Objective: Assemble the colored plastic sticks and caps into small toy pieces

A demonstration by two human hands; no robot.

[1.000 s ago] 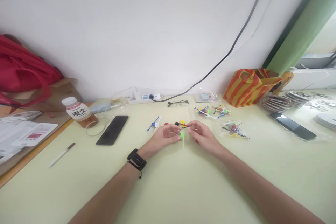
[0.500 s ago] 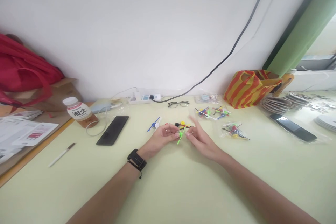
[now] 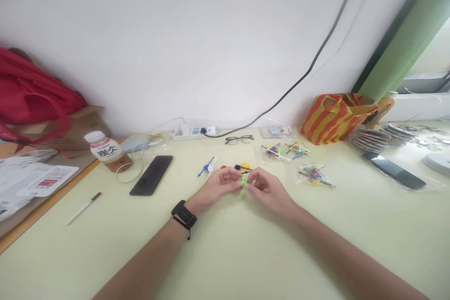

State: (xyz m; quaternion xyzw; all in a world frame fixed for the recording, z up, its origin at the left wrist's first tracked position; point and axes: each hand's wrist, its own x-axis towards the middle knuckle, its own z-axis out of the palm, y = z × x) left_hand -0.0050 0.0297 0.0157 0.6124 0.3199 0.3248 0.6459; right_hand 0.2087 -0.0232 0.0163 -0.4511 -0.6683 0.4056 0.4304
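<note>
Hiding much of a green plastic pointer (image 3: 243, 182), the left hand (image 3: 215, 189) and right hand (image 3: 270, 191) pinch it; its thin near end slants left.

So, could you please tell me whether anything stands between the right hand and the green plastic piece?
Nothing visible does: the right hand seems to touch the green plastic piece, which the left hand holds from the other side. The yellow piece lies beyond the hands, out of the way.

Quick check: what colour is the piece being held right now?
Bright green; the piece shows in the head view, the only one here.
</note>
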